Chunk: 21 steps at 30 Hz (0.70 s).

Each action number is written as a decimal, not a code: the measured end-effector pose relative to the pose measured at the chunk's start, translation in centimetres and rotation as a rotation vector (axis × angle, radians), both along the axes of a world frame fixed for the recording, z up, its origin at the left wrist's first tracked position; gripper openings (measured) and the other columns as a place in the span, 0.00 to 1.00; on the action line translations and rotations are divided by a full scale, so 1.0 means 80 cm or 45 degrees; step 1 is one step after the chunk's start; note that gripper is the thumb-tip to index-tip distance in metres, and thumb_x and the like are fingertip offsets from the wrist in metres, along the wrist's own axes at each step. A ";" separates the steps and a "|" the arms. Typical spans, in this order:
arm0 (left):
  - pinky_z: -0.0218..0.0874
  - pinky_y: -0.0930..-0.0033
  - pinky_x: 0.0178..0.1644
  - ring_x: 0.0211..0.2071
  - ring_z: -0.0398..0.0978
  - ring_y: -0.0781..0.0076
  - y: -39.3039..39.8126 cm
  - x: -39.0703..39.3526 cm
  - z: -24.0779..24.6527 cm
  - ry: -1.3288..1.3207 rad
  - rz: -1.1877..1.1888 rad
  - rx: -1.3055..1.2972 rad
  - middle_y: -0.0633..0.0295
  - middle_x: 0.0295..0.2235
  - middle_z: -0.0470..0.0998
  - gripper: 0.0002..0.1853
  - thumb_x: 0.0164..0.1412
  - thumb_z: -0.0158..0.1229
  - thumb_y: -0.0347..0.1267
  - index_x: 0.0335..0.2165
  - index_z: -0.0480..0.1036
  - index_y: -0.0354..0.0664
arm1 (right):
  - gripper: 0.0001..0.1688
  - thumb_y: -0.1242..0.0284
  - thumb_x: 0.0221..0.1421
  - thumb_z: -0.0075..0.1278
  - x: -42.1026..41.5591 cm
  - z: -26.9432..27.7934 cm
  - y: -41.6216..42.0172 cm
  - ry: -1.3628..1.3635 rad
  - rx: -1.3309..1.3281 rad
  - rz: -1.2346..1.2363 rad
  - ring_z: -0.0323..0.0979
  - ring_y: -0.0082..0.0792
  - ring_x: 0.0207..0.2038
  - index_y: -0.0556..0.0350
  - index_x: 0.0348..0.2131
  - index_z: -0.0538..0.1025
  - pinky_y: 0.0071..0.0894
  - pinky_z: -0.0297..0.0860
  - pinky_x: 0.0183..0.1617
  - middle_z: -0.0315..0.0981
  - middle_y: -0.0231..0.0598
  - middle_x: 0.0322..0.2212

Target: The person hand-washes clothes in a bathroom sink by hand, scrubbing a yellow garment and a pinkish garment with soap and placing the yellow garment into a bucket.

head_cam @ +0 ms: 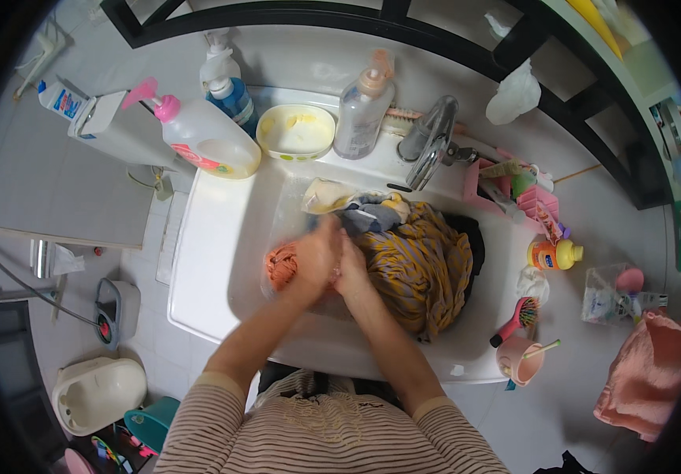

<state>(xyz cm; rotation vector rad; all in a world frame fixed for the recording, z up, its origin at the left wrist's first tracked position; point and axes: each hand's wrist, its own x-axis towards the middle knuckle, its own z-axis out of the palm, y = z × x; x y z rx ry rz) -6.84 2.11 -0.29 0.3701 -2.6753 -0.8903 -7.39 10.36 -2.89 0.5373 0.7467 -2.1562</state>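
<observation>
Both of my hands are together over the left part of a white sink basin (503,284). My left hand (315,252) is motion-blurred and presses against my right hand (350,260); whether anything small lies between them is hidden. An orange cloth (281,265) lies in the water beside them. On the other side, a yellow and grey striped garment (417,266) is heaped, with a black cloth (472,240) partly under it. Grey-blue and white socks or cloths (370,214) and a cream cloth (323,195) rest behind my hands.
Along the back rim stand a pink-topped pump bottle (213,139), a blue bottle (233,103), a soap dish (296,133), a clear pump bottle (363,112) and a chrome faucet (432,142). At the right are pink holders (479,186), a yellow-capped bottle (548,255), a hairbrush (515,323) and a pink cup (521,361).
</observation>
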 end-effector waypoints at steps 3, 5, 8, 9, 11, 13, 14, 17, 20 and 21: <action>0.61 0.66 0.26 0.21 0.70 0.66 -0.050 -0.040 -0.019 -0.210 0.149 0.412 0.56 0.21 0.73 0.09 0.55 0.51 0.34 0.28 0.70 0.38 | 0.21 0.55 0.55 0.44 -0.019 0.026 -0.030 0.186 0.646 -0.017 0.66 0.28 0.20 0.55 0.24 0.71 0.24 0.61 0.20 0.64 0.27 0.15; 0.58 0.71 0.23 0.20 0.67 0.74 -0.073 -0.044 -0.034 -0.189 0.171 0.783 0.59 0.21 0.72 0.11 0.57 0.50 0.35 0.28 0.69 0.37 | 0.20 0.59 0.52 0.47 -0.048 0.003 -0.035 0.869 0.983 -0.021 0.68 0.37 0.22 0.58 0.23 0.71 0.31 0.64 0.24 0.70 0.36 0.19; 0.57 0.77 0.24 0.22 0.64 0.80 -0.105 -0.028 -0.092 -0.173 0.278 1.224 0.65 0.23 0.71 0.09 0.57 0.50 0.32 0.31 0.70 0.36 | 0.15 0.65 0.47 0.52 -0.052 -0.024 -0.032 1.487 1.502 0.284 0.66 0.39 0.16 0.59 0.21 0.70 0.30 0.63 0.22 0.67 0.42 0.16; 0.58 0.77 0.25 0.22 0.65 0.80 -0.102 -0.024 -0.099 -0.204 0.261 1.317 0.65 0.23 0.71 0.07 0.56 0.51 0.30 0.31 0.70 0.36 | 0.13 0.66 0.45 0.53 -0.054 -0.031 -0.034 1.503 1.626 0.351 0.67 0.41 0.18 0.59 0.22 0.71 0.32 0.64 0.23 0.68 0.44 0.17; 0.60 0.78 0.27 0.22 0.65 0.79 -0.095 -0.020 -0.112 -0.262 0.227 1.499 0.65 0.24 0.70 0.05 0.55 0.52 0.27 0.32 0.70 0.37 | 0.10 0.69 0.42 0.54 -0.057 -0.043 -0.040 1.531 1.871 0.488 0.68 0.46 0.21 0.58 0.23 0.72 0.36 0.66 0.27 0.69 0.47 0.20; 0.63 0.78 0.30 0.26 0.68 0.79 -0.088 -0.021 -0.086 -0.307 0.215 1.378 0.64 0.26 0.72 0.05 0.54 0.51 0.25 0.33 0.70 0.36 | 0.07 0.71 0.47 0.52 -0.068 -0.058 -0.032 1.185 1.503 0.441 0.67 0.34 0.18 0.57 0.25 0.74 0.28 0.65 0.24 0.69 0.38 0.17; 0.63 0.77 0.30 0.26 0.69 0.78 -0.083 -0.016 -0.063 -0.270 0.217 1.279 0.63 0.26 0.72 0.06 0.54 0.51 0.25 0.33 0.70 0.36 | 0.07 0.71 0.48 0.51 -0.070 -0.043 -0.030 0.824 1.167 0.371 0.66 0.30 0.18 0.57 0.25 0.74 0.25 0.65 0.24 0.68 0.35 0.16; 0.64 0.73 0.34 0.29 0.71 0.76 -0.034 -0.014 -0.029 -0.110 0.083 0.973 0.59 0.28 0.74 0.07 0.55 0.50 0.27 0.33 0.70 0.36 | 0.08 0.70 0.51 0.48 -0.084 -0.065 -0.017 0.502 0.600 0.080 0.66 0.26 0.22 0.56 0.28 0.74 0.24 0.64 0.28 0.68 0.32 0.19; 0.63 0.58 0.30 0.27 0.73 0.52 0.026 0.003 0.030 0.162 -0.081 0.321 0.49 0.27 0.74 0.08 0.54 0.53 0.33 0.29 0.69 0.40 | 0.14 0.64 0.56 0.43 -0.065 -0.064 -0.007 0.446 0.187 -0.162 0.67 0.26 0.33 0.55 0.34 0.72 0.25 0.63 0.38 0.69 0.32 0.28; 0.63 0.56 0.26 0.23 0.72 0.51 0.036 0.000 0.042 0.263 -0.120 0.223 0.51 0.22 0.74 0.09 0.53 0.54 0.36 0.27 0.70 0.41 | 0.15 0.62 0.56 0.42 -0.057 -0.071 0.003 0.429 -0.192 -0.176 0.66 0.26 0.34 0.54 0.35 0.71 0.26 0.63 0.39 0.69 0.31 0.28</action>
